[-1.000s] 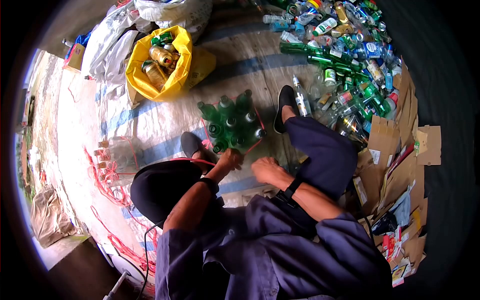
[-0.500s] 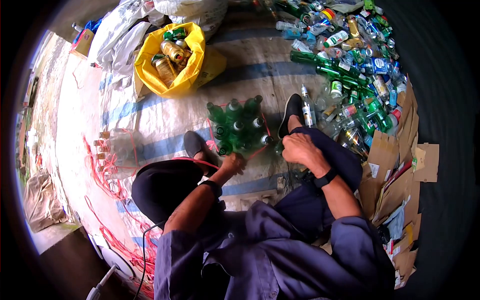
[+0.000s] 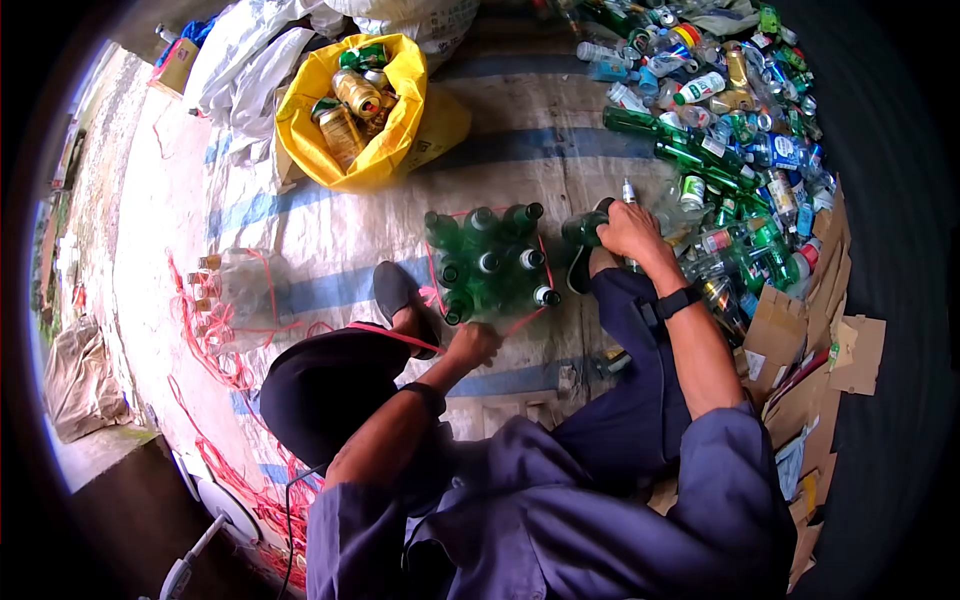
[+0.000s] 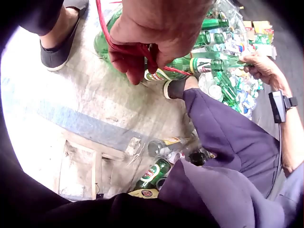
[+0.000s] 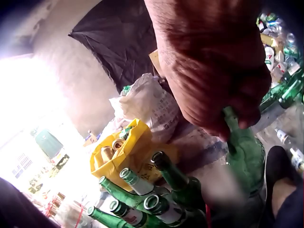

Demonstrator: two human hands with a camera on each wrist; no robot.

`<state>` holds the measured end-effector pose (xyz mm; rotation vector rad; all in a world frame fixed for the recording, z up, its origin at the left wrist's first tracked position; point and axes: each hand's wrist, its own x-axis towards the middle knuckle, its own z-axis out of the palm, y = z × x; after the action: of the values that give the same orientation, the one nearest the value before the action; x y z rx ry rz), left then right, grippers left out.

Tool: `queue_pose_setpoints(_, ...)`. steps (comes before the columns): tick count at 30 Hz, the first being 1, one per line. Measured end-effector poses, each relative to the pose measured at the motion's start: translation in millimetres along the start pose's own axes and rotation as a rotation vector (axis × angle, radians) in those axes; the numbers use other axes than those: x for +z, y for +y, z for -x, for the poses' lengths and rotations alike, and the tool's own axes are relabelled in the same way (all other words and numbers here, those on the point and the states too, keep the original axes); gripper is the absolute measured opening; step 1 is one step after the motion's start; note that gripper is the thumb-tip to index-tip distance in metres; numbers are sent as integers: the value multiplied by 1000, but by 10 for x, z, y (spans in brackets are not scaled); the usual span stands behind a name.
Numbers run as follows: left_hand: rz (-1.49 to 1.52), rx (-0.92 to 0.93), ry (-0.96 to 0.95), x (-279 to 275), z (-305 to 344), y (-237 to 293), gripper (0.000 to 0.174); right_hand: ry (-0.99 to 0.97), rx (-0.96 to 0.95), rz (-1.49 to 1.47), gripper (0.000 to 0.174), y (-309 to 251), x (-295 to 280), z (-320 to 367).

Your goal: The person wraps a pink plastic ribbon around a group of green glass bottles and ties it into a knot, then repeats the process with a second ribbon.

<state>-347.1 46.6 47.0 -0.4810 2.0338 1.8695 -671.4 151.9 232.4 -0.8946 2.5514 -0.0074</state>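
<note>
Green glass bottles stand upright in a block on the sheet, with a pink string looped round them. At the near side of the block my left hand pinches the pink string, which trails off toward the left knee; the left wrist view shows the red-looking string running into the curled fingers. To the right of the block my right hand grips another green bottle by its neck, its body pointing toward the block. A shoe partly lies behind this bottle in the head view.
A yellow bag of cans stands beyond the block. Loose bottles and cans heap up at the right, above flattened cardboard. Tied clear bottles lie at the left beside tangled pink string. Several bottles lie near the right leg.
My right hand has moved away from the left one, out to the right and forward, and now holds a green bottle. The left hand stays with the string at the block's near side.
</note>
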Motion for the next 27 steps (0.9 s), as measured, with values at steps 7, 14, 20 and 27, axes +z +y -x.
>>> queue_pose_setpoints(7, 133, -110, 57, 40, 70, 64, 10, 2, 129, -4, 37, 111, -47, -610)
queue_pose_setpoints(14, 43, -163, 100, 99, 88, -11, 10, 99, 197, -43, 37, 356, 218, -1074)
queue_pose_setpoints(20, -108, -133, 115, 183, 47, -165, 6, 201, 231, -122, 38, 364, 238, -1185)
queue_pose_setpoints(27, -214, -60, 71, 221, 29, -308, 17, 334, 245, -265, 38, 767, 585, -1432)
